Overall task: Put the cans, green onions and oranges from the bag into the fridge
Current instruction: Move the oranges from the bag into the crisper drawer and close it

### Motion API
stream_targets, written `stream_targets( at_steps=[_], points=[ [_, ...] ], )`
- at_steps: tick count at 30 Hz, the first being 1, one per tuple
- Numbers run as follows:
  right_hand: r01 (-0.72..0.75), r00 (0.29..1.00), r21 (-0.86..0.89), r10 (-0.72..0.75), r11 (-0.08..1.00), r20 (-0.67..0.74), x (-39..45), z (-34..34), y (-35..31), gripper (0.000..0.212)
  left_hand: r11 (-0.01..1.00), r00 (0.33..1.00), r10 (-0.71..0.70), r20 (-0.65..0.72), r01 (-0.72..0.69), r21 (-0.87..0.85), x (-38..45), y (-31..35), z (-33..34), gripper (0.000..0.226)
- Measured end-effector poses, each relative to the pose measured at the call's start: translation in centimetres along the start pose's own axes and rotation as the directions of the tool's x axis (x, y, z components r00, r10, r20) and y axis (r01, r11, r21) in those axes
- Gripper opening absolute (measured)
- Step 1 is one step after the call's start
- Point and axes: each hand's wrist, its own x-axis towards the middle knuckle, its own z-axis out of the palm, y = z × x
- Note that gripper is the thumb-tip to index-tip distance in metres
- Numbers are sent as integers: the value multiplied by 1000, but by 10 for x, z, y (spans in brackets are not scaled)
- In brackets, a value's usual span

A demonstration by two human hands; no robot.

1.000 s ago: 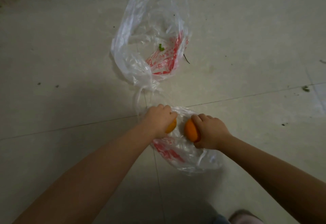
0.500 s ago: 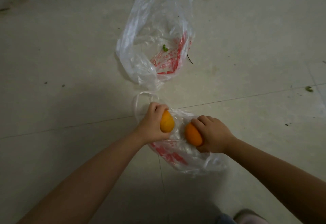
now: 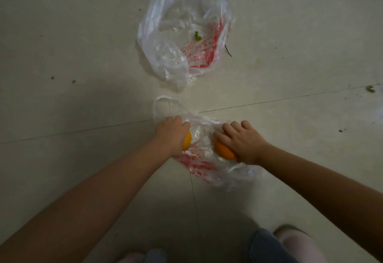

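One orange (image 3: 187, 140) gripped in each of the hands (image 3: 173, 131)

Both hands (image 3: 209, 138) grip oranges (image 3: 222, 150) over a plastic bag (image 3: 207, 165)

Left hand (image 3: 173, 133) now covers its orange (image 3: 187, 140) from above.

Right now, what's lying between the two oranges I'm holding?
Head view: only crumpled clear plastic of the near bag lies between the left orange and right orange.
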Motion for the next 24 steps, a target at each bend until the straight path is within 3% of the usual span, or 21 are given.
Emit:
stream_targets(
  at_steps=[4, 7, 11, 12, 20, 24],
  points=[
    [-37, 997, 119, 45, 992, -64, 0, 1, 4, 75, 992, 1000, 15, 7, -14, -126, -4, -3, 2, 72],
    [-108, 972, 383, 178, 917, -152, -6, -10, 16, 88, 952, 997, -11, -73, -11, -305, -14, -11, -6, 73],
    [-103, 909, 850, 396, 516, -129, -30, -56, 30, 80, 887, 983, -89, -164, 3, -462, -40, -8, -39, 76],
    [-104, 901, 873, 416, 476, -120, -39, -68, 31, 79, 883, 981, -96, -167, 6, -469, -50, -5, -51, 76],
    [-94, 855, 873, 488, 478, -176, -186, -183, 8, 84, 919, 990, -34, -139, -24, -394, -176, 56, -210, 81],
    [-124, 809, 896, 566, 426, -157, -300, -255, 12, 86, 932, 980, 106, -169, -157, -328, -246, 100, -317, 80]
  ],
)
